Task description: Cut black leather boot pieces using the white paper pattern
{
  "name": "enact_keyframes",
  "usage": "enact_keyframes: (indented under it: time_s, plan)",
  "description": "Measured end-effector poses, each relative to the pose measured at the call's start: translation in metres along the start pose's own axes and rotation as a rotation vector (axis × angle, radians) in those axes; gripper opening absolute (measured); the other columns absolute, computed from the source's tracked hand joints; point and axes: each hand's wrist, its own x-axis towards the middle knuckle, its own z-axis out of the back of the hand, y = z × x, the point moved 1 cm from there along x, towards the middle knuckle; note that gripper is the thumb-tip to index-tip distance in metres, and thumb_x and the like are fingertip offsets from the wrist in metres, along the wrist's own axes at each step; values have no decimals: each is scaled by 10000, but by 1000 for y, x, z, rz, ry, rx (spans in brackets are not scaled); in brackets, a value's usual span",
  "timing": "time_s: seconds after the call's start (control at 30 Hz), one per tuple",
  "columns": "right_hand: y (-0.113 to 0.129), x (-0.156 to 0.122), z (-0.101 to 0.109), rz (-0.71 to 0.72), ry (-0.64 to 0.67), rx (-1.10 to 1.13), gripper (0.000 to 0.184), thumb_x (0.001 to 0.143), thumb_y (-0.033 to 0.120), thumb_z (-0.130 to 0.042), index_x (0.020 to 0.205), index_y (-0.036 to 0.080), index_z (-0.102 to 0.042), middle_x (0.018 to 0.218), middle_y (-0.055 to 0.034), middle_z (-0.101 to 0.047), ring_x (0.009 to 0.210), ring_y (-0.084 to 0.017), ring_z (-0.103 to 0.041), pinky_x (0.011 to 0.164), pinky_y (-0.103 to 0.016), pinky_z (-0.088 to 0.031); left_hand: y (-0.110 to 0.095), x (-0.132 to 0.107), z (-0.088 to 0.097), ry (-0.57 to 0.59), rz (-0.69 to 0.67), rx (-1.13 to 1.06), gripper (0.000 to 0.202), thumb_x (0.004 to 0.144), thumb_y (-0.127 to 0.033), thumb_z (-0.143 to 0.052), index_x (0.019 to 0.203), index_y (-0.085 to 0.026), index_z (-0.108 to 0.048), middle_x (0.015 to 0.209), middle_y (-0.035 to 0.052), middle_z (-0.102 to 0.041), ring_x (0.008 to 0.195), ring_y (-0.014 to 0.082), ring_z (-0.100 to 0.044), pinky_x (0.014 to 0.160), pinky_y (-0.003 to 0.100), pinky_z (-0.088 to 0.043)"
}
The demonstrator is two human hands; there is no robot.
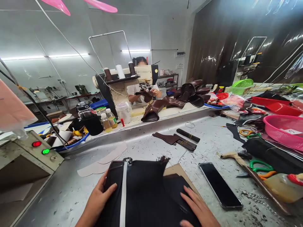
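Low in the centre of the frame, a black leather piece point(144, 192) with a pale zip strip down it is spread flat over a brown card point(176, 171) on the grey table point(208, 142). It is held down from both sides: the left hand point(98, 197) is laid on its left edge, thumb and fingers spread and flat, nothing clasped; the right hand point(197, 206) is pressed palm-down on its lower right part, fingers extended and loose. The piece would probably be smoothed best with even pressure from both palms, worked outward from the zip so that no crease is trapped; whether a second layer lies beneath the right hand cannot be told. Both forearms enter from the bottom edge, wrists low. A phone point(220, 186) lies just right of the card, a hammer point(236, 157) and scissors point(261, 167) further right. At upper centre, another person is seated behind a sewing machine point(142, 77)
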Motion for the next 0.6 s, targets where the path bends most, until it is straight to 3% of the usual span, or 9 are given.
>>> enact_keyframes:
  time_s: [0.07,0.17,0.37,0.5,0.6]
  plan:
    - [13,28,5,-33,12,-2,533,831,423,-551,1329,241,-499,1429,-57,-388,1291,-316,-391,1015,-465,-433,-11,12,7,-47,-39,11,895,640,-598,-659,1385,-217,-342,1439,82,-416,1310,293,-392,1098,393,-343]
    - [26,47,10,-52,22,17,529,814,393,-577,1311,224,-520,1419,-67,-404,1292,-311,-390,1037,-476,-404,-12,21,14,-54,-55,18,812,692,-554,-636,1376,-219,-356,1426,83,-434,1292,286,-420,1089,393,-357]
    - [24,44,6,-68,4,29,517,813,372,-585,1300,207,-532,1411,-71,-414,1296,-304,-386,1060,-483,-372,4,24,13,-94,8,83,770,704,-585,-593,1352,-225,-387,1413,89,-452,1277,288,-440,1094,415,-340]
    - [25,44,5,-86,-14,45,517,811,354,-592,1300,196,-531,1410,-73,-415,1296,-304,-387,1064,-483,-366,5,27,13,-96,24,112,758,713,-597,-557,1341,-205,-393,1382,89,-490,1233,283,-491,1057,395,-393]
    - [25,42,4,-92,-29,73,510,810,346,-592,1295,197,-536,1406,-73,-423,1293,-303,-393,1058,-479,-379,4,31,14,-84,41,188,688,710,-602,-540,1254,-187,-480,1316,100,-554,1219,303,-501,1062,428,-379]
